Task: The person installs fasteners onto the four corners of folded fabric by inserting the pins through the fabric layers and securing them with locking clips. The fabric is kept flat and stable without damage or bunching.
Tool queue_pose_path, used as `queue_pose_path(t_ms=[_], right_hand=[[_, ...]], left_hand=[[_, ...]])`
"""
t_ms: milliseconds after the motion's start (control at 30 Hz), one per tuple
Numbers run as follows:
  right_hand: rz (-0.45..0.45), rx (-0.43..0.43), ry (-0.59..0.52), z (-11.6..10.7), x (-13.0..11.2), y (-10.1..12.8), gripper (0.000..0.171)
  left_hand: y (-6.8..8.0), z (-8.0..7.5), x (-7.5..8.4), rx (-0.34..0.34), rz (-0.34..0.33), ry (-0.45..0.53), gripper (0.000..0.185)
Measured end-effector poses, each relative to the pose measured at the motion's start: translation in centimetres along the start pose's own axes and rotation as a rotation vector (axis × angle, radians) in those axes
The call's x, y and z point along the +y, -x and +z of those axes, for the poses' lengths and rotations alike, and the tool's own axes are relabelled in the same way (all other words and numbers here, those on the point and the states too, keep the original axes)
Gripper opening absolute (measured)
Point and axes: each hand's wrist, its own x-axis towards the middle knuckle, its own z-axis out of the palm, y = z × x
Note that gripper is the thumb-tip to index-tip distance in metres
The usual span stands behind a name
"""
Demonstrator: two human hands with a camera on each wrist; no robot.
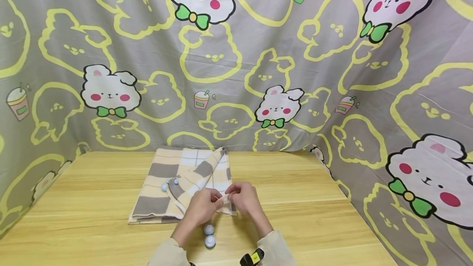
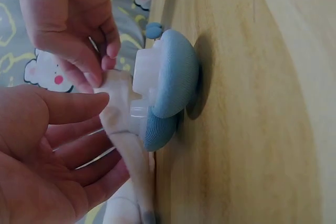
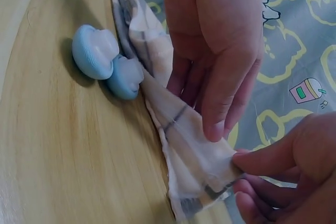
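Observation:
A checked cloth [image 1: 162, 180] in beige, grey and white lies folded on the wooden table [image 1: 314, 216]. Both hands hold its near corner, lifted a little. My right hand [image 1: 232, 195] pinches the corner tip, as the right wrist view [image 3: 247, 174] shows. My left hand [image 1: 215, 202] pinches the cloth [image 3: 184, 145] just beside it, thumb on top [image 2: 97, 100]. Two round blue knobs [image 1: 209, 229] [image 1: 210, 241] stand on the table just below the hands, close to the cloth's edge [image 2: 118, 103]. They show up large in the wrist views [image 2: 173, 72] [image 3: 94, 51].
Two smaller blue knobs [image 1: 164, 186] [image 1: 175, 181] sit on the cloth's left half. A grey curtain [image 1: 332, 73] with cartoon bears closes the table off at the back and both sides. Bare wood lies left and right of the cloth.

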Motion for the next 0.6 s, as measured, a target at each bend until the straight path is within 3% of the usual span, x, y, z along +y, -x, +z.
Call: queue_pose_path(t_ms=[200,600], right_hand=[[-0.026,0.03,-0.069,-0.01,-0.14,-0.06,0.012],[-0.024,0.041,-0.111,-0.05,-0.44,-0.12,0.008]], left_hand=[[-0.21,0.08,0.08,0.081,0.015,-0.005,0.006],[-0.4,-0.05,-0.11,0.118,-0.007,0.027,0.01]])
